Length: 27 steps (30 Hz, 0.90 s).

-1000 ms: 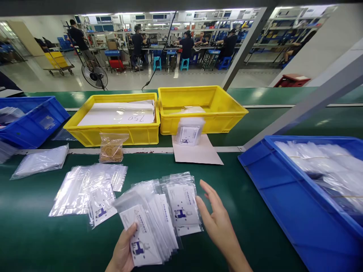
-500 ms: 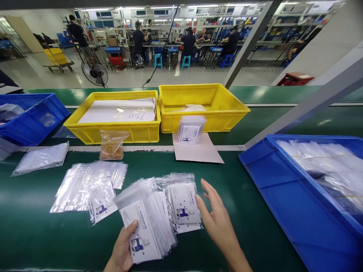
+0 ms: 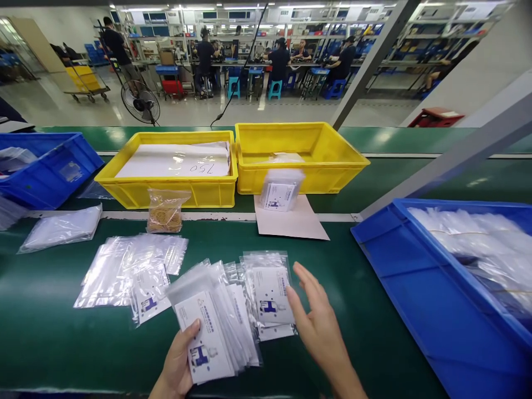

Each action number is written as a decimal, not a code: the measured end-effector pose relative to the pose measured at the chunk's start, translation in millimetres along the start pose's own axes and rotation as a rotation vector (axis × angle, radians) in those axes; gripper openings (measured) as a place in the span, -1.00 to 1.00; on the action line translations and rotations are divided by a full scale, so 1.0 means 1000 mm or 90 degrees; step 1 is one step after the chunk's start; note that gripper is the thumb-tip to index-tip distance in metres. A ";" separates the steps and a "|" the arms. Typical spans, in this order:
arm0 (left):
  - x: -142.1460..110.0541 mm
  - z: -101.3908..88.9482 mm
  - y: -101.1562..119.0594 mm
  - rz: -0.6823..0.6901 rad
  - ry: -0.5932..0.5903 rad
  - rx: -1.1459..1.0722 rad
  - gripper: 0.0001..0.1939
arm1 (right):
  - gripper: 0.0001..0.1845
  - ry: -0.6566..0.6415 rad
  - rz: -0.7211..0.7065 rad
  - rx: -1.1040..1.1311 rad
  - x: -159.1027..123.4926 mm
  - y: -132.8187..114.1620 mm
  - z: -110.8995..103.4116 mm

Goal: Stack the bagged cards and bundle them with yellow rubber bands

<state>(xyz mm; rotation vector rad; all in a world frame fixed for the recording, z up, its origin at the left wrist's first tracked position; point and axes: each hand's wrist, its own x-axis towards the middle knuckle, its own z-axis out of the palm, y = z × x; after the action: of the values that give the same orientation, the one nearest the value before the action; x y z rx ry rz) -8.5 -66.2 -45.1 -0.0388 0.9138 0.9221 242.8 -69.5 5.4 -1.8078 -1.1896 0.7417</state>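
My left hand [image 3: 179,354] grips a fanned stack of clear zip bags [image 3: 208,338], each with a white printed card inside; its thumb lies on the top card. Just right of that stack is a second pile of bagged cards [image 3: 272,296], lying on the green table and partly behind the fan. My right hand [image 3: 316,316] is beside this pile's right edge, fingers apart, with nothing in it. Whether its fingertips touch the bags I cannot tell. To the left, one bagged card [image 3: 150,293] overlaps a spread of clear zip bags [image 3: 120,271].
Behind are two yellow bins [image 3: 166,194] [image 3: 303,180], with a bag of rubber bands [image 3: 165,213] before the left one. Bagged cards [image 3: 280,191] stand on a cardboard sheet [image 3: 291,221]. Blue bins flank the table, left [image 3: 54,177] and right [image 3: 419,299]. A grey post slants at right.
The cards in the second pile have shifted slightly, and the fan in my left hand has spread a little differently. My right hand stays beside the pile. The whole view has moved slightly.
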 end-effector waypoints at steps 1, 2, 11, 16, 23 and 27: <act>0.000 0.001 -0.001 -0.002 0.001 0.003 -0.43 | -0.49 -0.037 -0.025 -0.006 -0.004 -0.004 0.007; 0.001 0.002 -0.003 -0.006 0.000 0.005 -0.42 | -0.57 -0.100 -0.045 0.005 -0.009 -0.009 0.015; -0.002 -0.005 -0.002 0.009 0.021 -0.022 -0.43 | -0.58 -0.076 0.061 0.157 0.001 -0.008 -0.007; -0.008 0.009 -0.001 0.017 0.013 -0.013 -0.41 | -0.40 -0.029 0.035 0.083 -0.006 -0.004 0.012; -0.007 0.005 -0.005 -0.001 0.022 -0.017 -0.31 | -0.52 -0.190 0.049 0.181 -0.012 -0.020 0.017; -0.007 0.003 -0.001 0.019 0.046 -0.024 -0.26 | -0.40 -0.071 0.120 0.162 0.006 -0.009 -0.004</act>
<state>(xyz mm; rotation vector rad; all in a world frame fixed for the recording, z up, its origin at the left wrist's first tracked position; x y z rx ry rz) -7.5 -70.4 -39.3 -0.0920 0.9664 0.9706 244.8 -63.1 14.8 -1.6967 -0.9527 1.0643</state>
